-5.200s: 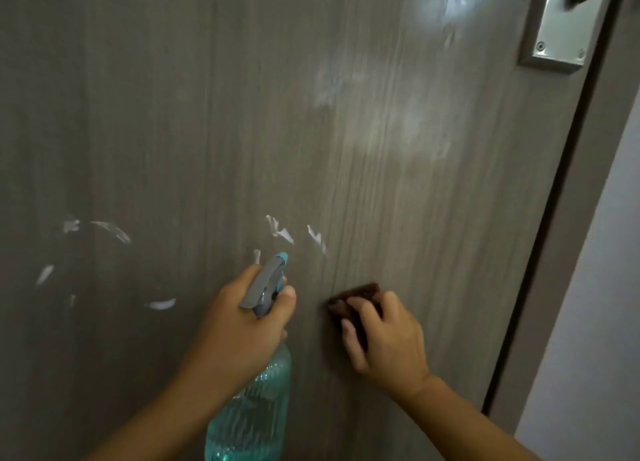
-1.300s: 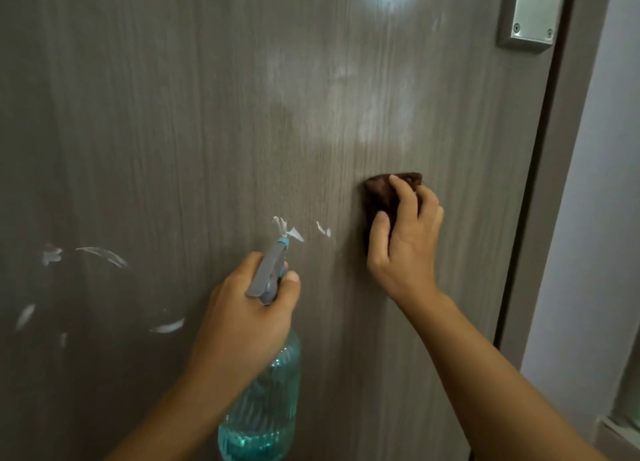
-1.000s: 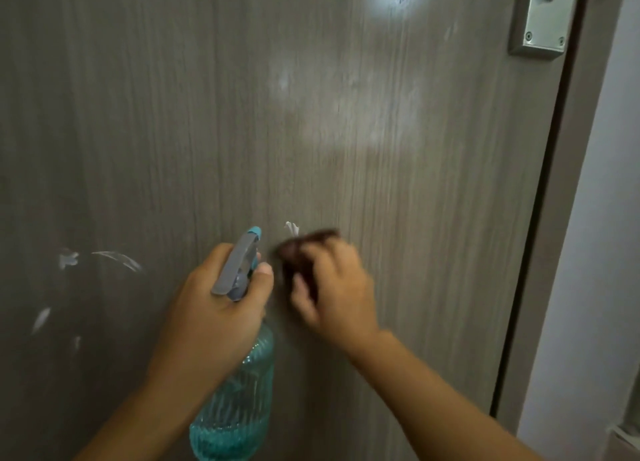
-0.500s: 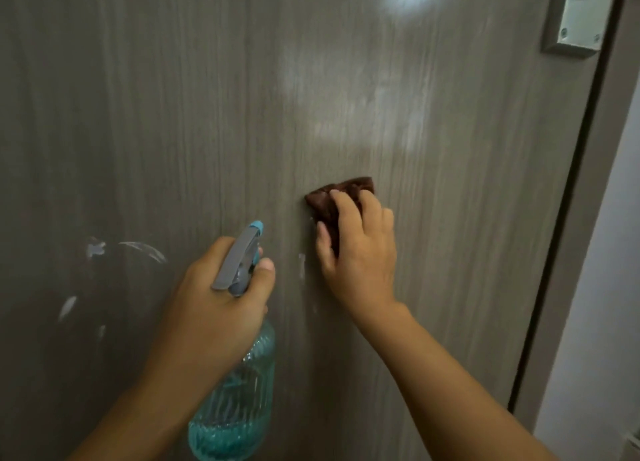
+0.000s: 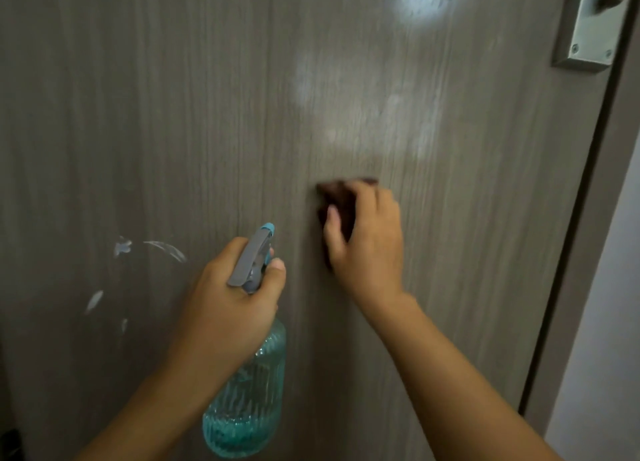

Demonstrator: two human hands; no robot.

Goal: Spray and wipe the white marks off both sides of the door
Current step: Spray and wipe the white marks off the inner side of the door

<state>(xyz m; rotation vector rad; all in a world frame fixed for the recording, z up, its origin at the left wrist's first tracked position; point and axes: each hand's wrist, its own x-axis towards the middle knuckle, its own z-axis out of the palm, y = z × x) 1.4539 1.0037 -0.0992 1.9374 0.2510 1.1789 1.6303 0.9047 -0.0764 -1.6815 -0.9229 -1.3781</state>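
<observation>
We see only part of the door [image 5: 207, 114]: its top, bottom and left edge run out of the picture. The metal handle plate [image 5: 588, 24] at the upper right is cut by the frame and blurred, so we cannot make out the handle itself. The brown cloth [image 5: 341, 200] is mostly covered by our right hand [image 5: 367, 238], which presses it flat against the door a little right of centre; the fingers lie over it, slightly bent, with the thumb along its left edge, and the cloth's outline is smeared, perhaps by motion. Our left hand [image 5: 228, 304] grips the neck of the spray bottle [image 5: 247, 391], fingers curled round it and hiding the trigger, with the grey and blue nozzle [image 5: 256, 252] pointing up toward the door. The bottle's ribbed teal body hangs below the hand and holds blue liquid at the bottom.

The white marks [image 5: 121, 249] that show sit on the left of the door, well apart from the cloth: a small blotch, a curved streak [image 5: 166, 249] and two short dabs below. Pale hazy patches [image 5: 363, 114] spread above the cloth. At the right, the dark gap at the door's edge [image 5: 568, 252] meets the frame and a pale wall [image 5: 609, 322].
</observation>
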